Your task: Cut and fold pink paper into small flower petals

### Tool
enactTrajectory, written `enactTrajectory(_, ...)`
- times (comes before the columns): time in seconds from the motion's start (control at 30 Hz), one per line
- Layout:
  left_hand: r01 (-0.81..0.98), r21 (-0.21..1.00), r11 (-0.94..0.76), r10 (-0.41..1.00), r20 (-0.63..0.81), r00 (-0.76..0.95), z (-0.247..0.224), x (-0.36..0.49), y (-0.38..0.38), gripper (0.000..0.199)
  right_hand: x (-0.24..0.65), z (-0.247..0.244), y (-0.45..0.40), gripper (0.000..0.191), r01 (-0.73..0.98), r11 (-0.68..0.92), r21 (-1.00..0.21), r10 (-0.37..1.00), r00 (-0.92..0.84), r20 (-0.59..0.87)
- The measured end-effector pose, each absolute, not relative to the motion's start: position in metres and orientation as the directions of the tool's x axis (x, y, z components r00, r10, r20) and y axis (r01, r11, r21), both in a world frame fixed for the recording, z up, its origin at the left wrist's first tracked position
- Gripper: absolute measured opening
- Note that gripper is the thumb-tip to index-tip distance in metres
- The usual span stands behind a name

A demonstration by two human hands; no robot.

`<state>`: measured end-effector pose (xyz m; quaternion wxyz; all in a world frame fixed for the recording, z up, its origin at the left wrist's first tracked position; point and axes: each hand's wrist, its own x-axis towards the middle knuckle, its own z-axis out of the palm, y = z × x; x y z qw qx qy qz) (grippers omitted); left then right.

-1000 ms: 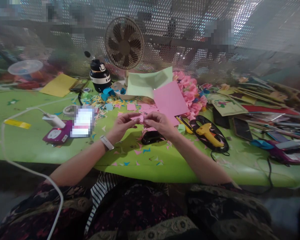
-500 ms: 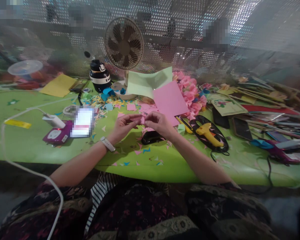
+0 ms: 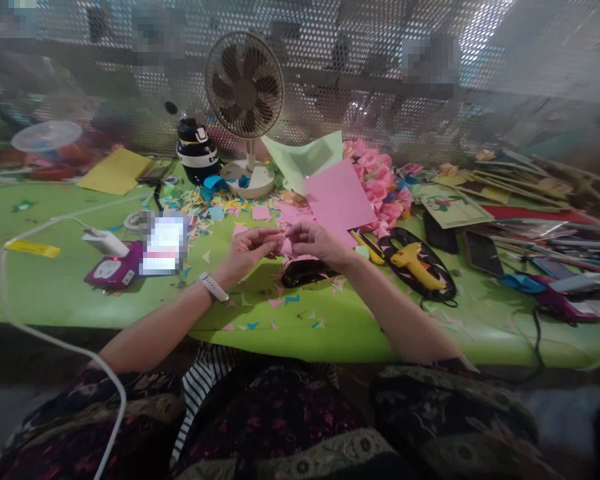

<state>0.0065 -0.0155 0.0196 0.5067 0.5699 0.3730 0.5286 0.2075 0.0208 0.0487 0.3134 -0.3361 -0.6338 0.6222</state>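
Between my two hands, over the middle of the green table [image 3: 145, 303], is a small folded piece of pink paper [image 3: 285, 246]. My left hand [image 3: 250, 253], a white watch at its wrist, pinches the paper from the left. From the right, my right hand [image 3: 316, 243] grips the same piece with its fingertips. Below the right hand lies a black object [image 3: 303, 274], partly covered, whose kind I cannot make out. Behind the hands a pink paper sheet [image 3: 343, 197] leans near a bunch of pink paper flowers [image 3: 375, 175].
A yellow glue gun [image 3: 417, 265] rests on a black holder to the right, beside a yellow cutter [image 3: 369, 247]. A fan [image 3: 245, 90] and a dark bottle [image 3: 196, 150] stand behind. At left lie a lit phone [image 3: 164, 245] and a white cable. Paper scraps are scattered about.
The pink paper piece has turned a little between my fingers and shows more. The pale green sheet behind has shifted, its left side curling and uncovering the fan's base. The view has moved slightly.
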Motion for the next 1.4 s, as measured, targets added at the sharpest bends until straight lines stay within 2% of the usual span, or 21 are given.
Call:
enactTrajectory(0.1,-0.102,0.971,-0.217,0.954,0.233,0.191,0.02,0.005,-0.015,0.043,0.21,0.047,0.024,0.035,0.052,-0.054,-0.997,0.789,-0.61,-0.074)
enactTrajectory(0.37,-0.032,0.946,-0.324,0.912,0.321,0.254,0.021,0.003,-0.016,0.033,0.21,0.045,0.022,0.043,0.023,-0.1,-0.995,0.752,-0.653,-0.09)
enactTrajectory(0.67,-0.012,0.949,-0.316,0.893,0.302,0.332,0.026,-0.001,-0.022,0.032,0.208,0.048,0.019,0.034,0.011,-0.142,-0.99,0.711,-0.695,-0.11)
enactTrajectory(0.8,-0.02,0.959,-0.282,0.889,0.269,0.371,0.024,-0.002,-0.023,0.041,0.208,0.049,0.02,0.034,0.009,-0.13,-0.992,0.708,-0.699,-0.099)
enactTrajectory(0.97,0.012,0.951,-0.308,0.901,0.287,0.326,0.017,0.002,-0.019,0.054,0.203,0.053,0.014,0.025,0.012,-0.12,-0.993,0.692,-0.716,-0.092)
enactTrajectory(1.2,-0.059,0.963,-0.264,0.918,0.27,0.289,0.019,0.006,-0.019,0.051,0.203,0.055,0.012,0.025,0.005,-0.113,-0.994,0.722,-0.687,-0.085)
enactTrajectory(1.4,0.016,0.949,-0.314,0.913,0.297,0.28,0.02,0.003,-0.018,0.053,0.208,0.046,0.019,0.029,0.067,-0.091,-0.994,0.753,-0.648,-0.113)
